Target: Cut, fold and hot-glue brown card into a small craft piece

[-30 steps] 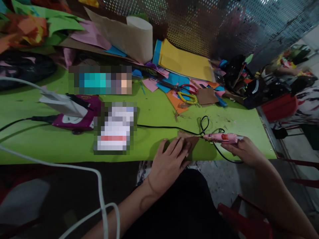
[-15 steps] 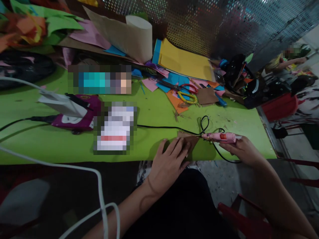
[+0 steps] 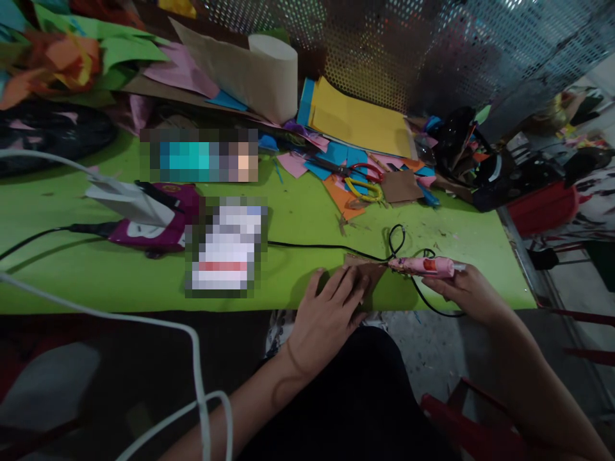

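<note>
My right hand is wrapped around a pink hot glue gun, which points left. Its tip is at the right end of a piece of brown paper; I cannot tell whether they touch. My left hand holds this paper at the table's near edge, fingers on top and thumb low at the edge. Part of the paper is hidden under the fingers. A black cord loops on the table around the glue gun.
On the green table lie a purple power strip with a white plug and a blurred phone-like rectangle. Scissors, paper scraps and yellow sheets are farther back. A white cable hangs at the left front.
The view has shifted slightly, so things on the left appear a little farther right. Both hands, the glue gun and the brown paper keep nearly the same positions.
</note>
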A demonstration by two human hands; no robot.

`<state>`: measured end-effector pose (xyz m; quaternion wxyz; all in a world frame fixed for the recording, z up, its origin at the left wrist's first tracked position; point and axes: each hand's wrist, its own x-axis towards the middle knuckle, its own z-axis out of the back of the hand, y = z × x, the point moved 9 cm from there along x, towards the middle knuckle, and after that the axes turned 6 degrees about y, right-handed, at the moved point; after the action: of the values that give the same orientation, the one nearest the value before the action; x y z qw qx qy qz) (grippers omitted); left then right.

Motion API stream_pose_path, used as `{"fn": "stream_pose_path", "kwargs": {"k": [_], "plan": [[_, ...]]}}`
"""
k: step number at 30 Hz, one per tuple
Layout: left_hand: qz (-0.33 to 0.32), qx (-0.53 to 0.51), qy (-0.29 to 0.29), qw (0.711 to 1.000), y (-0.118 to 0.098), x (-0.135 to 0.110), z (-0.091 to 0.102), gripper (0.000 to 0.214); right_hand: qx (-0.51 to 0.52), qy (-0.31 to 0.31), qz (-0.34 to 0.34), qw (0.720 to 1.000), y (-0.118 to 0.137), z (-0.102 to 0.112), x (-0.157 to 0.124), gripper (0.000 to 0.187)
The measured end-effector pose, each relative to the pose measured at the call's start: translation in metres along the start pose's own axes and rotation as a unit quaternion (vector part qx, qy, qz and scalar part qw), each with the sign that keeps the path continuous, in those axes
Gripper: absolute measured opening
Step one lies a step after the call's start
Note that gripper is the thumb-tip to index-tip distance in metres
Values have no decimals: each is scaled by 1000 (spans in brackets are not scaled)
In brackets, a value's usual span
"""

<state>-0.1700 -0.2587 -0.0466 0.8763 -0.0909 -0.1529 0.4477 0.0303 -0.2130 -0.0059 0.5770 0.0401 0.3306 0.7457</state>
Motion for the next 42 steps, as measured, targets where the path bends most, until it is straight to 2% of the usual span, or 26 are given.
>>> {"fn": "stream_pose_path", "kwargs": {"k": [3,8,15,18,21,25,30,32,37,42], "plan": [[2,-1,12,1000,0,0,-2,49,5,-8,9,1000,7,-1,3,33],[4,-1,17,1000,0,-1,-2,48,10,34,14,999,7,-7,4,38],[5,1,17,1000,0,-1,-2,52,39,20,19,999,12,-10,8,38],[3,3,14,1000,0,-1,-2,52,67,2,-1,998,9,-11,10,35],[0,4,-7,1000,0,-3,-1,47,165,-39,-33,985,-12,-5,8,39],[-1,3,-45,999,2,-5,3,39,288,-151,-69,943,-54,14,1,44],[-5,-9,-80,997,3,-6,8,34,328,-311,-104,886,-107,45,-10,44],[-10,-11,-89,996,3,-6,10,32,334,-351,-122,866,-127,52,-14,43],[-10,-8,-100,995,5,-5,15,32,305,-380,-167,857,-163,56,-19,47],[-9,7,-100,995,3,-5,16,34,225,-391,-209,868,-175,65,-25,50]]}}
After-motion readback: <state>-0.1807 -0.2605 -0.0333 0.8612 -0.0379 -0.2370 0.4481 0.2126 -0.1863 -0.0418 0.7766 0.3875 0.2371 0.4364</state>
